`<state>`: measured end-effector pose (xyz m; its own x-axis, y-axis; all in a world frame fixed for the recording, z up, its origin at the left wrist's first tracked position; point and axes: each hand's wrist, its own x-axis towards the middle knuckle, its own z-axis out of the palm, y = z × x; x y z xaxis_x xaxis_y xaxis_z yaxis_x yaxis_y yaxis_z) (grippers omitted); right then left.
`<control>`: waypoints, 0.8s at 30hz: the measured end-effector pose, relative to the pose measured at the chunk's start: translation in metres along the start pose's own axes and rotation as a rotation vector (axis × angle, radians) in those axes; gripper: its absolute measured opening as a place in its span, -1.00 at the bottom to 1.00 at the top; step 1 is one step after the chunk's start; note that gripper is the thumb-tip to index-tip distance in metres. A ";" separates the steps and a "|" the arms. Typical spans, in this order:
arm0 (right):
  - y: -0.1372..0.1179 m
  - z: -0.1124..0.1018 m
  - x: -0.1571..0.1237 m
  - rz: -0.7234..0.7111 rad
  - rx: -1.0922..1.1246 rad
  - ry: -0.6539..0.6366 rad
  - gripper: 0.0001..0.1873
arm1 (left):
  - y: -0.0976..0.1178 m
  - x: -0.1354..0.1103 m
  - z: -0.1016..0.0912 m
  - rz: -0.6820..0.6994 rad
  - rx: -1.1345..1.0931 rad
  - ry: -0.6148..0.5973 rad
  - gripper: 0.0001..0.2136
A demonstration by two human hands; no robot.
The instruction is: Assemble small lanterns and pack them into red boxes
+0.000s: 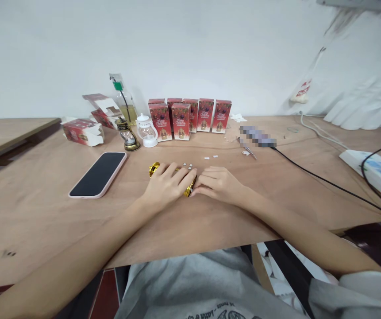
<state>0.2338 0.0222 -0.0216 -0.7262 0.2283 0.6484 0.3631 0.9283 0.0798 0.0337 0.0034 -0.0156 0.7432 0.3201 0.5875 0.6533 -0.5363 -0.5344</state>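
Observation:
My left hand (168, 184) lies on the wooden table (210, 221) with its fingers curled over a small shiny gold lantern (154, 168) lying on its side. My right hand (217, 184) rests beside it, fingers bent and pinching the lantern's near end at about the middle of the table. Several tiny white and silver parts (187, 166) lie just beyond the fingers. Most of the gold lantern is hidden under my left hand.
A phone (98, 174) lies face up to the left. Behind stand a dark lantern (128, 135), a white lantern (146, 130), several red boxes (190, 115), opened boxes (83, 131) and a bottle (124, 99). A black cable (326, 182) and power strip (374, 173) lie right.

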 end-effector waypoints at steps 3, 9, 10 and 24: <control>-0.001 -0.001 0.001 0.045 0.036 -0.010 -0.66 | 0.000 0.000 0.000 -0.022 -0.069 -0.017 -0.81; 0.000 -0.003 0.001 0.097 0.127 -0.020 -0.71 | 0.001 0.002 -0.002 0.024 -0.020 0.022 -0.84; 0.000 -0.002 0.000 0.101 0.131 -0.022 -0.71 | 0.001 0.002 -0.002 0.035 -0.003 0.032 -0.85; 0.023 -0.012 -0.004 0.305 -0.009 0.101 -0.60 | -0.008 0.002 -0.012 -0.208 -0.177 0.023 -0.80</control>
<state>0.2522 0.0394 -0.0137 -0.5221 0.4647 0.7151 0.5604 0.8190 -0.1231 0.0285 -0.0015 -0.0029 0.5905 0.4208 0.6887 0.7550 -0.5894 -0.2873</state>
